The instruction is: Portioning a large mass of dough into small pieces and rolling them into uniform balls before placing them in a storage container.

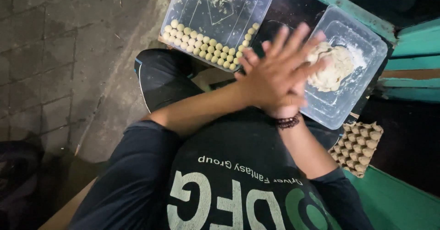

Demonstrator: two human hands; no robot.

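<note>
Palms pressed flat together, left hand (pixel 275 76) over right hand (pixel 288 102), just beside the dough (pixel 331 67) in its tub (pixel 362 37); whatever lay between was hidden. Dough looked soft, sticky, best pinched off lightly.

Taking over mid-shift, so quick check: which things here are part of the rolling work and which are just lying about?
In use:
left hand pressed over right hand, palms together
clear tub of dough
dough lump
clear tub with rows of small dough balls

Lying about:
cardboard egg tray
dark bag on the floor

Dough balls (pixel 206 44) in left tub (pixel 238 1), dough lump (pixel 332 67) in right tub (pixel 366 37)
</note>
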